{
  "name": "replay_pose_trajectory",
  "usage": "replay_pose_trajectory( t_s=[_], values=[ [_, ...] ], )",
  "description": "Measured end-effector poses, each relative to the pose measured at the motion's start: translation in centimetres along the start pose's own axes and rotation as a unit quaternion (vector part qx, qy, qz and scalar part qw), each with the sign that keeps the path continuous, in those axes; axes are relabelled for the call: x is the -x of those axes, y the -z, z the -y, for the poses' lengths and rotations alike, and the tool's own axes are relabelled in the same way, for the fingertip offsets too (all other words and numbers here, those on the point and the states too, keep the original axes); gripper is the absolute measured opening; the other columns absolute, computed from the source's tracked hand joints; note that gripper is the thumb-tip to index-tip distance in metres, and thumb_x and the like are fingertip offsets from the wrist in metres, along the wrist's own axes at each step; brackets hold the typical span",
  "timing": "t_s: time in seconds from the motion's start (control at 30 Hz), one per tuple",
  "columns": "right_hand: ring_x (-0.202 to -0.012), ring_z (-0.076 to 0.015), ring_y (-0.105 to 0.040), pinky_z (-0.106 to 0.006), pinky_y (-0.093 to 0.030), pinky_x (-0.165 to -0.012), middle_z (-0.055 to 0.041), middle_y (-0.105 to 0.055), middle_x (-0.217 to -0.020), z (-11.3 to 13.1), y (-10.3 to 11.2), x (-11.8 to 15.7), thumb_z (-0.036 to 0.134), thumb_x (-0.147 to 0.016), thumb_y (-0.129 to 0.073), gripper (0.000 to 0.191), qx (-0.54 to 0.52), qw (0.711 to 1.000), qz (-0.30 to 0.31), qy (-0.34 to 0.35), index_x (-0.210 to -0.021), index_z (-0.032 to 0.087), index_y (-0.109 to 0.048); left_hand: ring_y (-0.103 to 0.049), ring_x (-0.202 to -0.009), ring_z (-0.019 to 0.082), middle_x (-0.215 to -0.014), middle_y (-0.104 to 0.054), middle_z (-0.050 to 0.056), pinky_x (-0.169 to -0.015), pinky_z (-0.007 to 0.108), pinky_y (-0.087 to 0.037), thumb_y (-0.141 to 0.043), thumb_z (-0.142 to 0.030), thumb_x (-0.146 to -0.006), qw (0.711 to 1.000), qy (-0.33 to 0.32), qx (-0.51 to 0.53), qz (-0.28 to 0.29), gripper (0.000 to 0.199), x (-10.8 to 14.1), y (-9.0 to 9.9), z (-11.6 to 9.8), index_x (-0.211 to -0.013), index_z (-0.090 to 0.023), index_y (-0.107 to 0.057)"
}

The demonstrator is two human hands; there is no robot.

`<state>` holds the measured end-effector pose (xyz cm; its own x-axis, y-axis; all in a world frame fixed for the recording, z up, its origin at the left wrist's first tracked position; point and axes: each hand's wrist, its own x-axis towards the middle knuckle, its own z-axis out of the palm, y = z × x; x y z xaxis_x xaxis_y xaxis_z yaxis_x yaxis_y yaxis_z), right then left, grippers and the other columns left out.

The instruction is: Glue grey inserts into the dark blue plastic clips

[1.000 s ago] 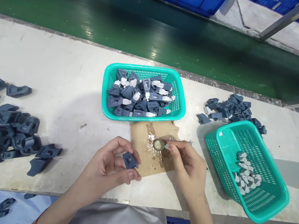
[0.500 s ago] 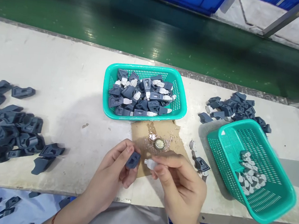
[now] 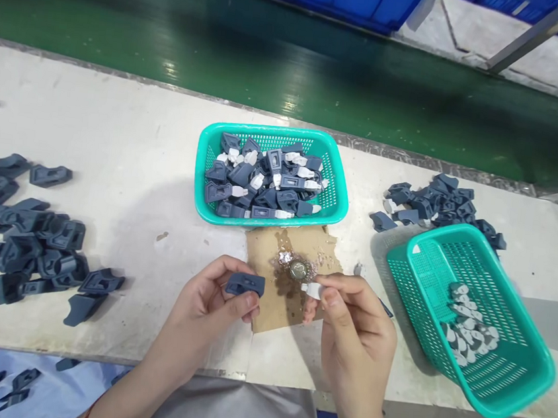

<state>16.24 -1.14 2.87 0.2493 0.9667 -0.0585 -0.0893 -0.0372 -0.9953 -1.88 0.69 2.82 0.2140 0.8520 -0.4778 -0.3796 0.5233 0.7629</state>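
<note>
Plainly, left hand [image 3: 201, 310] pinches grey piece [image 3: 245, 284] between thumb [image 3: 240, 307] and fingers [image 3: 223, 269].

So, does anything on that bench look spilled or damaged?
Yes: shiny liquid is splashed around the small round container, with dark patches on the cardboard beneath, so it looks spilled. The cardboard's far edge is also ragged, as if torn.

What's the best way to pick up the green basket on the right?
I'd grip the green basket by its rim, one grip midway along each long side, coming from above. The rim is raised and exposed there, while the white pieces lie low inside, so a level lift should keep them in.
</note>
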Motion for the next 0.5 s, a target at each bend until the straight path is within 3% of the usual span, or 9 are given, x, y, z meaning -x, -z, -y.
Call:
replay_pose_trajectory(
  t_s=[0.1, 0.27, 0.5],
  values=[
    [-0.063, -0.0107, -0.066, -0.021, -0.054, -0.06, 0.0025, -0.068, -0.072, 0.04, 0.3, 0.05, 0.031, -0.097, -0.071, 0.007, -0.008, 1.0, 0.002, 0.01, -0.1, 0.029, -0.077, -0.067, -0.072, 0.012, -0.078, -0.07, -0.002, -0.073, 0.02, -0.055, -0.086, -0.04, -0.081, 1.0, 0.003, 0.001, 0.024, 0.022, 0.0, 0.34, 0.24, -0.096, -0.026, -0.078],
    [-0.071, -0.0106, -0.071, -0.021, -0.057, -0.069, 0.0024, -0.073, -0.088, 0.05, 0.43, 0.11, 0.03, -0.099, -0.069, 0.009, -0.012, 1.0, 0.018, 0.015, -0.103, 0.031, -0.076, -0.068, -0.094, 0.014, -0.111, -0.072, 0.002, -0.083, 0.019, -0.054, -0.075, -0.036, -0.093, 0.995, -0.043, -0.067, 0.058, 0.023, 0.4, -0.02, 0.03, -0.114, -0.033, -0.079],
    [-0.092, -0.0094, -0.071, -0.015, -0.056, -0.08, 0.0038, -0.076, -0.096, 0.6, 0.24, 0.17, 0.022, -0.102, -0.064, 0.014, 0.052, 0.995, 0.062, 0.065, -0.105, 0.032, -0.074, -0.066, -0.092, 0.015, -0.1, -0.076, 0.001, -0.081, 0.021, -0.05, -0.067, -0.039, -0.098, 0.989, -0.034, -0.114, 0.09, 0.017, 0.78, -0.07, -0.25, -0.11, -0.029, -0.075]
  ],
)
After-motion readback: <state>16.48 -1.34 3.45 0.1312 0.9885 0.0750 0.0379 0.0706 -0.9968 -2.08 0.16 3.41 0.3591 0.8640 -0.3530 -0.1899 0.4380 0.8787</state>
